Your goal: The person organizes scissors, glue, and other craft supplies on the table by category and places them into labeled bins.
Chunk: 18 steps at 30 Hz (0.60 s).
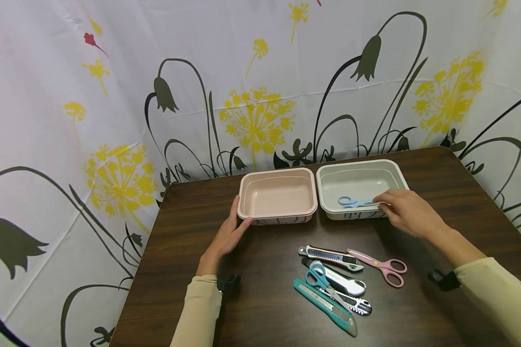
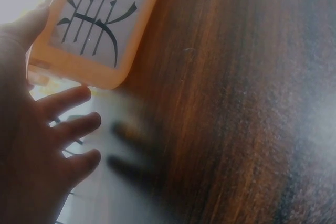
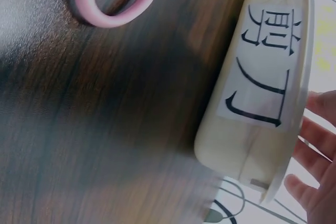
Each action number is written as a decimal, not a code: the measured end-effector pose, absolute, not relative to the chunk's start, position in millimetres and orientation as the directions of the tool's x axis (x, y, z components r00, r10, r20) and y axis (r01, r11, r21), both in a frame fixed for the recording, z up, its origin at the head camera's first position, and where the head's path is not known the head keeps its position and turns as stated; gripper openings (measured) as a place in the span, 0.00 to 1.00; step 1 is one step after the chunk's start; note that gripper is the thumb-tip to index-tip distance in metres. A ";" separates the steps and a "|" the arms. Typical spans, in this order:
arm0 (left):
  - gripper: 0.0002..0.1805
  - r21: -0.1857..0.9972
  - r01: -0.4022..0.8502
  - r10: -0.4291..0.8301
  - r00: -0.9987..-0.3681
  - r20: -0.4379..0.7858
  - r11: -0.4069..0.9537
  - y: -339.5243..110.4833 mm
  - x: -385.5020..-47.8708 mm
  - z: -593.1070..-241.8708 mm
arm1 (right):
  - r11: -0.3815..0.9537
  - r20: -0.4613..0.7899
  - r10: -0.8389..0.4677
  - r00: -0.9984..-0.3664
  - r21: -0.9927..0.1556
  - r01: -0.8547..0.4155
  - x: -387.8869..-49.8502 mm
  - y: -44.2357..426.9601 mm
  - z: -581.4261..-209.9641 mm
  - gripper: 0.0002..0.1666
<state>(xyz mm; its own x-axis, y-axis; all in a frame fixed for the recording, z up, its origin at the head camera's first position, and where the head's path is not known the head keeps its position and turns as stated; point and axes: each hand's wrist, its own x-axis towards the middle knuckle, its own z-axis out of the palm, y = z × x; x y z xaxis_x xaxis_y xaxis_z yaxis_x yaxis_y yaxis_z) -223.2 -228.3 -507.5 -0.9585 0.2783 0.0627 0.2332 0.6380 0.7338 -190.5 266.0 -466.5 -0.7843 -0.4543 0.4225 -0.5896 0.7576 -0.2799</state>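
While left hand [image 1: 228,234] straight-fingered on pink bin [image 1: 280,198], right [image 1: 410,212] at blue scissors [image 1: 357,204], grip unclear.

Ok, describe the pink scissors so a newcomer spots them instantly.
On the dark brown wooden table, find the grey rectangular bin. In the head view, cutting tools lie below it; rightmost are the pink scissors with two finger loops, the group's only pink tool.

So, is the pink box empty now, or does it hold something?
Empty: in the head view, the pink box shows a bare floor and bare inner walls.
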 end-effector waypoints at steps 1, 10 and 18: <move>0.46 0.736 0.233 0.278 -0.958 0.064 0.636 -228.3 -223.1 -507.5 | 0.757 0.434 -0.451 -0.780 -0.278 -0.592 -189.3 265.4 -465.0 0.12; 0.45 0.736 0.233 0.280 -0.958 0.062 0.636 -228.8 -223.2 -509.4 | 0.712 0.553 -0.487 -0.676 -0.197 -0.674 -174.7 257.1 -448.8 0.16; 0.45 0.733 0.231 0.275 -0.959 0.062 0.640 -227.8 -223.9 -507.6 | 0.653 0.573 -0.557 -0.601 -0.146 -0.743 -150.6 248.0 -442.9 0.17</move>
